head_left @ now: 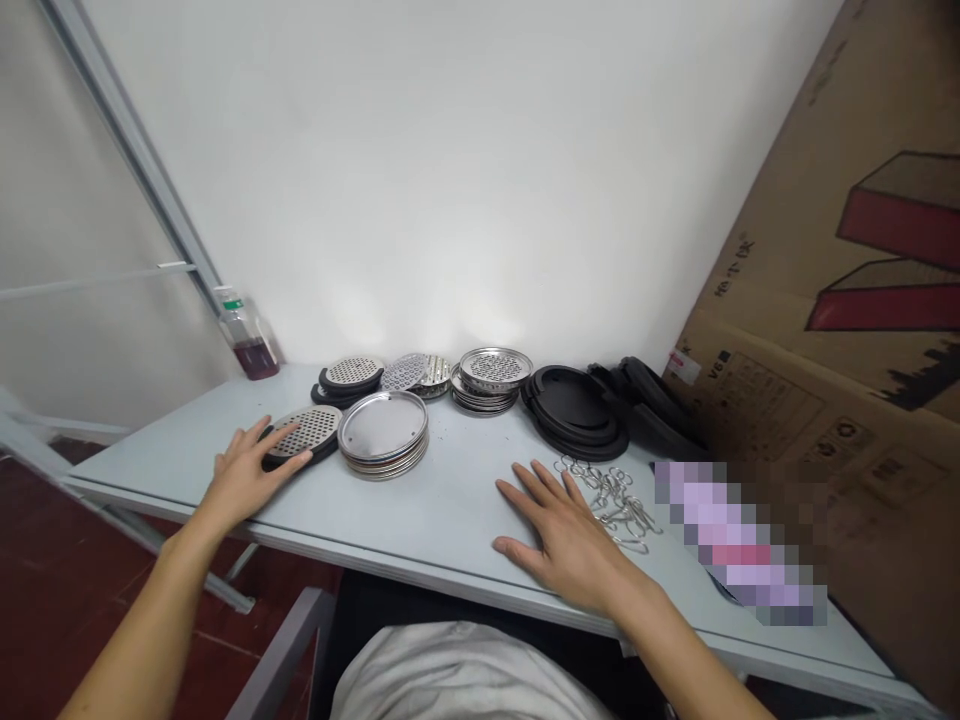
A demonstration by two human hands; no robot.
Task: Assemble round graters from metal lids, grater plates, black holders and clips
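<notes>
- Left hand (247, 475) open, fingertips resting on a perforated steel disc with black backing (300, 432).
- Right hand (562, 535) open, flat on the pale grey table (442, 525), just beside tangled silver wire clips (611, 500).

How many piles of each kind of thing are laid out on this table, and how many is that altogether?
Perforated metal disc piles: 4
Plain metal disc stacks: 1
Black ring piles: 2
Wire clip heaps: 1
Total: 8
</notes>
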